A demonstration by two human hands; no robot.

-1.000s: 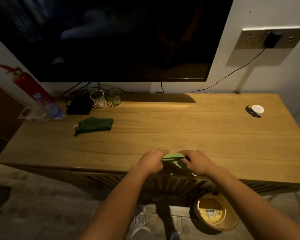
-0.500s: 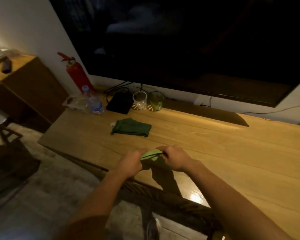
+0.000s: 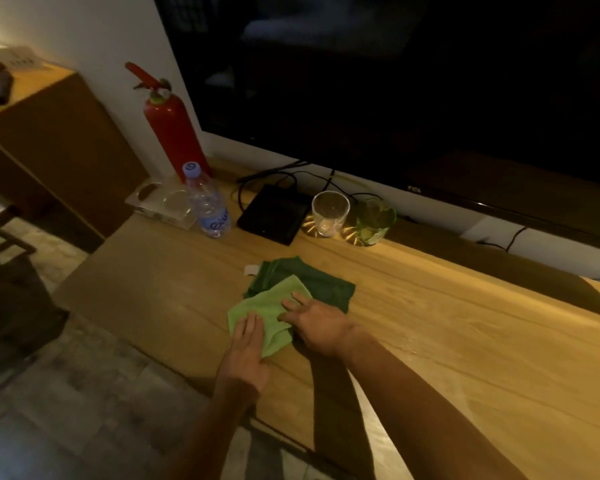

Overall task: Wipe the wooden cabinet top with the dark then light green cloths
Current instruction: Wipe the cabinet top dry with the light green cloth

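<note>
Two hands flat on the light cloth (image 3: 262,311), nothing clamped. Your left hand (image 3: 245,351) lies palm down on its near-left corner, fingers straight and together. Your right hand (image 3: 317,325) presses its right edge, fingers straight and slightly spread. Neither thumb is curled round the fabric that I can see.

Light cloth: bright green, soft pile, rumpled and folded over on itself, not spread square. It sits on the left part of the cabinet top (image 3: 447,327), close to the near edge. Its far corner lies over the near-left part of the dark cloth (image 3: 321,280), which is loosely folded with a small white tag at its far-left corner.

Step, as I judge it: the dark cloth lies untouched, so you are on the light-cloth pass, either about to wipe or settling the cloth.

Next move calls for:
- drawing the light cloth clear of the dark one first, or both will drag together
- palm pressure kept even, so the folds do not bunch
- long strokes to the right, where the wood runs wide and bare

Far side, well apart from your hands: bottle (image 3: 208,206), black box (image 3: 274,216), clear glass (image 3: 329,213), green glass (image 3: 374,221). Mind these if you sweep far.
</note>
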